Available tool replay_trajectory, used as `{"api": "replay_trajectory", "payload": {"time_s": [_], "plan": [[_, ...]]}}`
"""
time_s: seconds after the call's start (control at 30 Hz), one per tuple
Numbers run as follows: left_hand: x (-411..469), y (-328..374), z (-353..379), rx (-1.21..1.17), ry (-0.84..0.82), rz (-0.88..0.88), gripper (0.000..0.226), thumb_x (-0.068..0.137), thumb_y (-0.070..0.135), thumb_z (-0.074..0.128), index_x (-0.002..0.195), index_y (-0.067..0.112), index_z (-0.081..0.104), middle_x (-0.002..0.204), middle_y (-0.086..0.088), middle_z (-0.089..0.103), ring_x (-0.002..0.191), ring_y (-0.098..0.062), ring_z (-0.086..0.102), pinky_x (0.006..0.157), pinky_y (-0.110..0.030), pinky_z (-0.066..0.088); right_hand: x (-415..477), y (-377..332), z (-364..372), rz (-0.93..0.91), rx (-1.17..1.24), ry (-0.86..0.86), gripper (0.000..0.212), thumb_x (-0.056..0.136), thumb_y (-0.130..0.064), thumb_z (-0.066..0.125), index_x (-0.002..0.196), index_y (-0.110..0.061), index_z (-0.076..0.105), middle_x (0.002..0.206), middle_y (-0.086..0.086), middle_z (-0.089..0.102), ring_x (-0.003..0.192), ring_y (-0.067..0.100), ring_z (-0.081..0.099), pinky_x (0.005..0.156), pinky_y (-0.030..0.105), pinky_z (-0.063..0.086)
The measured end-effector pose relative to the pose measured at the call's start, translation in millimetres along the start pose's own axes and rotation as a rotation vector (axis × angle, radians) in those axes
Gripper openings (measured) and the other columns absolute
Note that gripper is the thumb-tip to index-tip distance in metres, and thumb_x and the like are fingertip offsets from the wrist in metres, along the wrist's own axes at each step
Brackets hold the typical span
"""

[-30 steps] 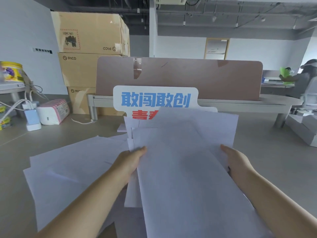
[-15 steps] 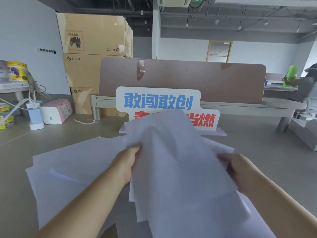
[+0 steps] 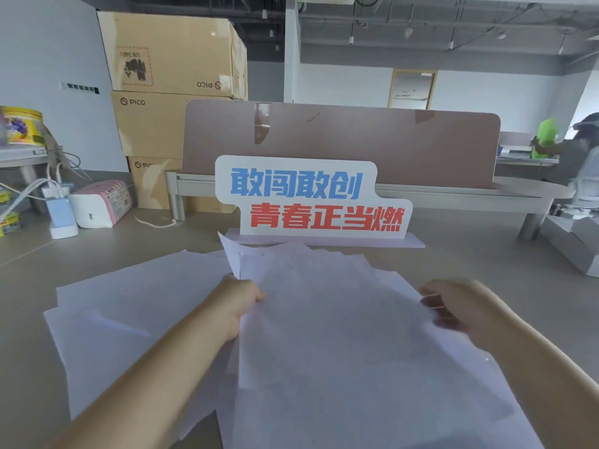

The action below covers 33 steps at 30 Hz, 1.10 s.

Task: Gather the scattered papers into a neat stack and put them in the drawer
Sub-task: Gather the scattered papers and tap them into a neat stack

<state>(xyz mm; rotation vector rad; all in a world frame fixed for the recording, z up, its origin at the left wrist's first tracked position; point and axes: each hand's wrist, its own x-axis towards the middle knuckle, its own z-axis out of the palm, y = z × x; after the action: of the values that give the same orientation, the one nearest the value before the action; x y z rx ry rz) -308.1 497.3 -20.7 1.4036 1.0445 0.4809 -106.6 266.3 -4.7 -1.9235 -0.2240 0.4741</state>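
A loose bundle of white papers lies low over the grey desk in front of me, its sheets uneven at the far edge. My left hand grips the bundle's left edge. My right hand holds the right edge with fingers curled on the sheets. More white sheets lie spread flat on the desk to the left, partly under my left forearm. No drawer is in view.
A standing sign with blue and red characters stands just beyond the papers. Behind it is a brown desk divider. Cardboard boxes stack at the back left, with a white and pink device and cables. A person sits at the far right.
The bundle was raised upright and has come down toward the desk, uncovering the sign's red lower line. Both hands kept hold of its side edges and moved lower.
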Motion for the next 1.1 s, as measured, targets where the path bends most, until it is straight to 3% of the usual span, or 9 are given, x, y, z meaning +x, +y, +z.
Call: {"api": "replay_trajectory", "payload": {"time_s": [0.07,0.2,0.27,0.4,0.53,0.6,0.7,0.87,1.1], "plan": [[0,2,-3,0.063,-0.009,-0.007,0.029,0.084,0.000,0.057,0.112,0.001,0.058,0.104,-0.020,0.067,0.081,-0.032,0.065,0.067,-0.033,0.052,4,2,-8,-0.028,-0.025,0.149,0.005,0.079,-0.007,0.056,0.077,-0.004,0.059,0.072,0.015,0.051,0.060,0.026,0.045,0.059,0.032,0.040],[-3,0,-6,0.204,-0.064,0.008,0.052,0.059,0.017,0.067,0.110,0.005,0.061,0.104,-0.017,0.069,0.092,-0.037,0.067,0.088,-0.046,0.054,0,-4,-19,0.164,0.156,-0.057,0.014,0.088,-0.014,0.058,0.084,-0.002,0.052,0.078,0.021,0.057,0.063,0.030,0.054,0.059,0.034,0.045],[-5,-1,-4,0.264,-0.034,0.042,0.048,0.061,0.018,0.067,0.107,0.005,0.060,0.105,-0.018,0.067,0.097,-0.038,0.065,0.093,-0.048,0.051,1,-6,-21,0.226,0.165,-0.142,0.018,0.087,-0.017,0.061,0.087,-0.001,0.053,0.081,0.021,0.058,0.067,0.031,0.057,0.063,0.036,0.048],[-5,-3,-3,0.262,-0.001,0.074,0.021,0.078,0.012,0.061,0.098,0.005,0.062,0.102,-0.019,0.067,0.091,-0.035,0.065,0.084,-0.040,0.051,8,-3,-20,0.231,0.066,-0.213,0.014,0.086,-0.017,0.062,0.088,-0.005,0.055,0.074,0.010,0.049,0.056,0.021,0.045,0.054,0.028,0.038],[-1,-5,-2,0.250,0.001,0.119,0.017,0.083,0.012,0.058,0.098,0.004,0.064,0.099,-0.019,0.067,0.086,-0.034,0.063,0.076,-0.035,0.048,12,1,-13,0.226,-0.062,-0.268,0.010,0.084,-0.017,0.067,0.086,-0.009,0.061,0.068,0.002,0.055,0.053,0.015,0.045,0.048,0.024,0.034],[1,-6,-2,0.238,-0.001,0.139,0.022,0.084,0.017,0.060,0.102,0.005,0.064,0.106,-0.019,0.069,0.098,-0.037,0.065,0.088,-0.040,0.050,10,1,-12,0.219,-0.048,-0.274,0.019,0.083,-0.016,0.069,0.096,-0.001,0.069,0.086,0.011,0.073,0.070,0.025,0.066,0.059,0.028,0.048],[3,-8,0,0.207,-0.012,0.147,0.028,0.085,0.021,0.059,0.110,0.007,0.063,0.109,-0.018,0.069,0.100,-0.037,0.065,0.094,-0.048,0.050,10,-2,-13,0.212,-0.011,-0.240,0.026,0.084,-0.015,0.068,0.105,0.001,0.070,0.104,0.020,0.074,0.085,0.031,0.070,0.070,0.036,0.055],[4,-9,3,0.165,-0.001,0.182,0.018,0.090,0.017,0.054,0.103,0.011,0.065,0.110,-0.019,0.069,0.100,-0.036,0.066,0.090,-0.046,0.051,12,1,-14,0.214,-0.001,-0.262,0.031,0.081,-0.013,0.070,0.109,0.002,0.068,0.101,0.020,0.074,0.081,0.032,0.071,0.065,0.036,0.056],[2,-10,4,0.154,-0.055,0.209,0.009,0.086,0.013,0.065,0.094,0.015,0.066,0.101,-0.014,0.072,0.092,-0.036,0.069,0.083,-0.043,0.055,2,2,-1,0.158,-0.220,-0.273,0.029,0.075,-0.001,0.072,0.104,0.003,0.068,0.102,0.024,0.072,0.094,0.040,0.069,0.090,0.053,0.051]]}}
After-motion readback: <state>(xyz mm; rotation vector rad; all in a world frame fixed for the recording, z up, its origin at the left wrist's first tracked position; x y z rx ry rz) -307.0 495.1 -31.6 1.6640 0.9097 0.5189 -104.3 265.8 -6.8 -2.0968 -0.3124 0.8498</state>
